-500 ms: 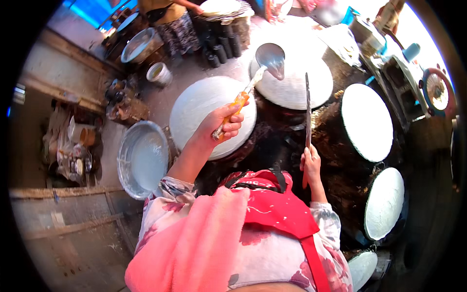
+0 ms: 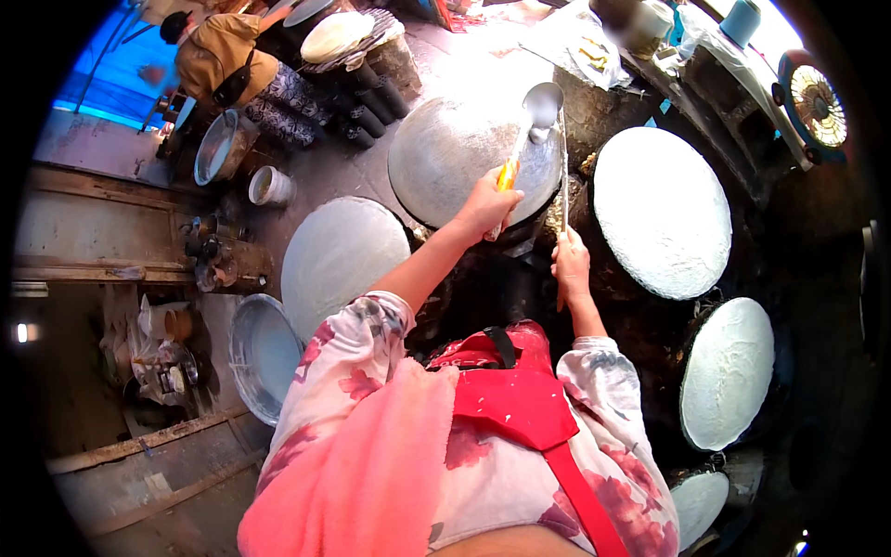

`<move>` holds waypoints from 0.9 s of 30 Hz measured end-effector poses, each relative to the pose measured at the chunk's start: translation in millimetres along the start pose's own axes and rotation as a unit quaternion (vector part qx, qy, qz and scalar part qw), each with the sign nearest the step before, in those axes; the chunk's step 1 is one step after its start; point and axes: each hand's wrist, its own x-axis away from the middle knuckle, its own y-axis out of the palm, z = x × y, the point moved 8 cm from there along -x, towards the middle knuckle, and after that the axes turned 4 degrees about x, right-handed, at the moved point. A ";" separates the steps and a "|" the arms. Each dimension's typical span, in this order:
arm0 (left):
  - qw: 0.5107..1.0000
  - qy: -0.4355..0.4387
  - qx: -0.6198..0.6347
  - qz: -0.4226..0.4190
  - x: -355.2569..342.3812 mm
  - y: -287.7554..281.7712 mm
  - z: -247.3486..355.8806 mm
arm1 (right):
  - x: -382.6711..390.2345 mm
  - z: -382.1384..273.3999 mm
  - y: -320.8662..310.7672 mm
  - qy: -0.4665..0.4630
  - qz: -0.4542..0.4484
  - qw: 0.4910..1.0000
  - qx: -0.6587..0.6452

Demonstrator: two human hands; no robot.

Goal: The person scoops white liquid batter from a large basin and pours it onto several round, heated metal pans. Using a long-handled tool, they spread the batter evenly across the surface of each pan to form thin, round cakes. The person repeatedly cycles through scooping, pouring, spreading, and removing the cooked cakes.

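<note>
My left hand [image 2: 490, 204] is closed round the orange-yellow handle of a ladle [image 2: 543, 102], whose metal bowl is above the right side of a large grey round griddle [image 2: 445, 167]. My right hand [image 2: 570, 262] grips a long, thin, flat spatula [image 2: 565, 176] that points away from me. Its far end comes close beside the ladle's bowl; whether they touch I cannot tell. A white layer covers the round griddle [image 2: 342, 260] on the left and another griddle [image 2: 663, 213] on the right.
A basin [image 2: 243, 362] of whitish liquid stands at my left. More white-covered griddles [image 2: 729, 373] curve round my right side. Farther off are a white bucket [image 2: 271, 187], a stand with flat round sheets [image 2: 336, 37], a fan [image 2: 817, 107] and another person [image 2: 223, 60].
The view has swung, so the surroundings sit further left. My left hand has moved rightward and away, bringing the ladle beside the spatula. Both hands keep their holds.
</note>
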 end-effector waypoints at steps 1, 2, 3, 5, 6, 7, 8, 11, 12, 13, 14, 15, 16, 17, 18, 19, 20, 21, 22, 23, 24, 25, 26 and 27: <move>0.996 0.022 -0.087 0.028 -5.5 1.2 0.6 | -2.7 6.9 0.7 -0.013 0.002 0.999 0.029; 0.982 0.045 -0.173 0.056 -11.6 1.9 -1.1 | -9.9 10.4 1.9 -0.061 0.032 0.993 0.096; 0.921 0.150 -0.331 0.137 -26.8 -13.6 -13.0 | -14.9 10.0 8.1 -0.108 0.062 0.979 0.162; 0.896 0.122 -0.399 0.154 -33.8 -18.2 -13.8 | -8.2 -22.2 25.7 -0.133 0.082 0.953 0.258; 0.880 0.109 -0.433 0.164 -36.3 -23.9 -10.9 | -7.9 -39.3 37.4 -0.096 0.051 0.954 0.278; 0.873 0.111 -0.445 0.168 -40.1 -26.8 -6.8 | -16.1 -44.3 45.9 -0.100 0.045 0.952 0.287; 0.865 0.112 -0.457 0.173 -45.5 -31.5 -3.3 | -24.7 -48.8 53.1 -0.103 0.038 0.949 0.296; 0.850 0.091 -0.481 0.196 -49.6 -62.7 -1.9 | -26.9 -65.5 48.9 -0.100 0.038 0.934 0.342; 0.847 0.082 -0.486 0.199 -50.2 -71.5 -3.3 | -27.1 -63.0 41.4 -0.100 0.039 0.932 0.346; 0.842 0.089 -0.490 0.206 -48.0 -76.5 -4.5 | -25.4 -57.3 30.9 -0.120 0.061 0.933 0.333; 0.842 0.094 -0.486 0.212 -47.1 -80.5 -6.8 | -32.4 -40.1 28.2 -0.149 0.084 0.933 0.317; 0.841 0.095 -0.484 0.221 -44.7 -87.5 -10.9 | -31.7 -45.8 38.0 -0.127 0.050 0.927 0.351; 0.840 0.098 -0.482 0.229 -42.0 -91.1 -10.9 | -30.6 -53.2 51.2 -0.103 0.018 0.918 0.382; 0.838 0.093 -0.485 0.231 -40.2 -94.2 -12.2 | -34.1 -58.2 68.5 -0.121 0.008 0.919 0.376; 0.836 0.090 -0.488 0.235 -38.5 -95.8 -10.2 | -44.4 -60.6 83.5 -0.130 0.007 0.920 0.369; 0.834 0.086 -0.490 0.239 -37.1 -99.0 -8.6 | -52.3 -71.0 90.1 -0.154 0.004 0.914 0.375; 0.833 0.077 -0.489 0.247 -35.8 -105.9 -7.7 | -56.5 -79.2 94.1 -0.177 0.000 0.908 0.381; 0.831 0.064 -0.490 0.258 -31.4 -120.7 -10.0 | -54.9 -86.2 91.3 -0.172 -0.005 0.909 0.380; 0.831 0.052 -0.485 0.267 -27.3 -130.3 -12.2 | -53.0 -94.5 78.7 -0.165 -0.009 0.908 0.385; 0.832 0.046 -0.479 0.275 -22.0 -139.0 -14.2 | -49.2 -96.5 64.1 -0.158 0.011 0.900 0.405; 0.832 0.044 -0.476 0.281 -16.1 -142.8 -11.8 | -49.4 -92.0 53.2 -0.168 0.035 0.898 0.405; 0.832 0.041 -0.473 0.286 -11.2 -144.4 -10.6 | -50.6 -85.1 58.7 -0.166 0.015 0.891 0.423; 0.834 0.038 -0.472 0.282 -9.0 -142.7 -11.5 | -51.5 -79.3 67.4 -0.164 -0.004 0.883 0.440; 0.834 0.035 -0.476 0.277 -6.6 -140.4 -10.8 | -53.9 -75.7 86.9 -0.181 -0.006 0.880 0.440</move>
